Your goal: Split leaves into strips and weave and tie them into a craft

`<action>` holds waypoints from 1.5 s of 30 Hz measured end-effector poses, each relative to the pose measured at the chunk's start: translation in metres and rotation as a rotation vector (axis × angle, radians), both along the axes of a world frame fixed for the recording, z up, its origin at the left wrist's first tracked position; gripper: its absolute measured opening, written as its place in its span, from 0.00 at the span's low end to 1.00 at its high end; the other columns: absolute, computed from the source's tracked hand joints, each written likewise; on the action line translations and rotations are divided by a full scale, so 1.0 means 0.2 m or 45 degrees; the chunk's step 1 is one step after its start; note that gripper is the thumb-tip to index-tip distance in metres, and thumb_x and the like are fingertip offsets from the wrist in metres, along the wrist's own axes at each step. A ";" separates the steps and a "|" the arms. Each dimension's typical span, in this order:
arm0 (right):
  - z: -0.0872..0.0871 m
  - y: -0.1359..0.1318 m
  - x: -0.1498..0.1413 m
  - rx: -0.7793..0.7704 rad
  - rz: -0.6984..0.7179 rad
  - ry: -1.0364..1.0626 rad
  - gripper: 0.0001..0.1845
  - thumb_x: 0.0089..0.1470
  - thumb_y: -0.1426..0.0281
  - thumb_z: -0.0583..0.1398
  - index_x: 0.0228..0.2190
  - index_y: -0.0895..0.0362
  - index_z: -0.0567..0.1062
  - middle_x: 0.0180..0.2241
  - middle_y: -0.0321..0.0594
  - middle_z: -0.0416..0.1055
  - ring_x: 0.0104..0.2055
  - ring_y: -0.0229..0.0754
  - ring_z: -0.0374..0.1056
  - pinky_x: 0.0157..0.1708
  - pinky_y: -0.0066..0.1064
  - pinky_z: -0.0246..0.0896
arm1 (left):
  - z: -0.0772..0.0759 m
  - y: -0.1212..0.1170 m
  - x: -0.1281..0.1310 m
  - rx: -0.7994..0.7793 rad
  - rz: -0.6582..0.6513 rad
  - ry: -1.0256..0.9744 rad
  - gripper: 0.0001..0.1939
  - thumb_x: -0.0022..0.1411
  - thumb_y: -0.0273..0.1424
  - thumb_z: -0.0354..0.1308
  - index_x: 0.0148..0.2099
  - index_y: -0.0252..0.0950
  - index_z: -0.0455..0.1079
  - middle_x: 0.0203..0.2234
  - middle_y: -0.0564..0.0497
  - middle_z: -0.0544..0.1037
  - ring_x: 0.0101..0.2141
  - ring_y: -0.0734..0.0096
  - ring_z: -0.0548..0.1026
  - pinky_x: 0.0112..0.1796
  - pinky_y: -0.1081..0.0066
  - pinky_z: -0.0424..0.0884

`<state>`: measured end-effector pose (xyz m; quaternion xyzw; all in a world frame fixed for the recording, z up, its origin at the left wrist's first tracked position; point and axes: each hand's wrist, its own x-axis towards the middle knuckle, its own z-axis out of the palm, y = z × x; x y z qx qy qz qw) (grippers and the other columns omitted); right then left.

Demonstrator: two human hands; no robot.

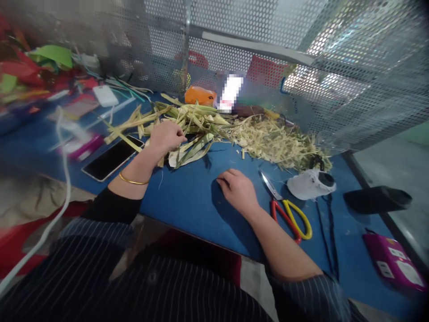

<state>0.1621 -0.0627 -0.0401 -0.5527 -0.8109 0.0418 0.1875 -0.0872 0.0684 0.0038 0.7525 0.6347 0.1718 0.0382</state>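
Note:
My left hand (166,135), with a gold bangle on the wrist, is over the near side of a heap of dry, pale green-yellow leaf strips (192,117) that look like husks. Its fingers are curled together, and what they pinch, if anything, is hidden. My right hand (238,190) rests on the blue table (187,201) with thumb and fingers closed, and nothing shows in it. Just right of it lie scissors (280,199) with one red and one yellow handle, blades slightly apart. Finely shredded strips (273,138) are piled behind them.
A black-screened phone (114,157) lies by my left forearm. To the right are a white-wrapped roll (310,184), a black cylinder (377,200) and a purple box (393,259). A perforated metal panel (234,40) stands behind. A white cable (67,179) hangs at left.

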 end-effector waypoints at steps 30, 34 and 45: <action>0.03 0.00 0.01 -0.048 0.025 -0.038 0.08 0.60 0.70 0.56 0.36 0.55 0.76 0.36 0.41 0.72 0.40 0.43 0.67 0.39 0.31 0.58 | -0.09 -0.18 0.20 0.052 -0.453 0.397 0.10 0.60 0.36 0.55 0.35 0.37 0.75 0.33 0.42 0.79 0.39 0.54 0.75 0.36 0.64 0.65; 0.03 0.00 0.01 -0.066 0.010 -0.007 0.08 0.59 0.70 0.56 0.35 0.56 0.76 0.36 0.42 0.73 0.40 0.44 0.68 0.39 0.32 0.58 | -0.06 -0.20 0.20 0.081 -0.474 0.247 0.11 0.61 0.32 0.51 0.37 0.35 0.74 0.33 0.41 0.79 0.38 0.54 0.75 0.37 0.63 0.64; 0.03 0.03 0.01 -0.659 -0.065 1.435 0.19 0.54 0.54 0.58 0.39 0.56 0.74 0.35 0.39 0.75 0.34 0.39 0.69 0.38 0.32 0.64 | -0.07 -0.31 0.34 -0.901 -0.406 -1.633 0.09 0.50 0.29 0.65 0.32 0.35 0.67 0.23 0.52 0.75 0.24 0.74 0.73 0.29 0.70 0.70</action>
